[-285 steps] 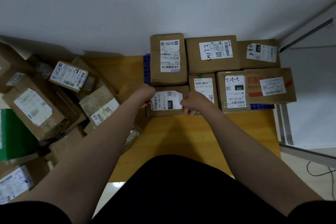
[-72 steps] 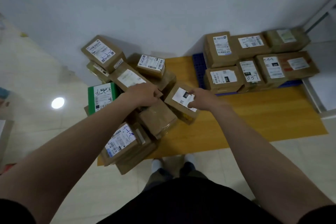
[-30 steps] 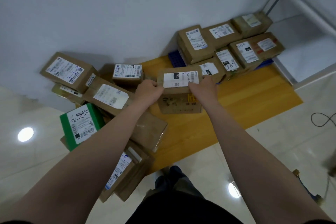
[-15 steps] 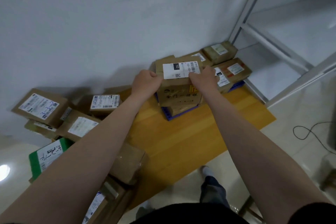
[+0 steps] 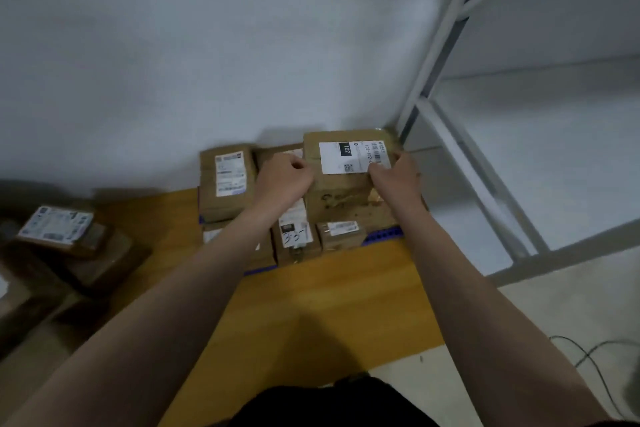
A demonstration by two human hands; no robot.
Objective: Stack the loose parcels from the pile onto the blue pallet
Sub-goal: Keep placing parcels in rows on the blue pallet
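Brown parcel w/ "102" label sits over the far-right stacked boxes on the blue pallet, left hand & right hand gripping its sides w/ curled fingers, loose pile far left.

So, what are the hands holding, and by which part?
Both hold one cardboard parcel labelled 102: the left hand grips its left side, the right hand grips its right side.

Arms bare all the way up from left hand and right hand; black clothing at near edge, garment unclear.
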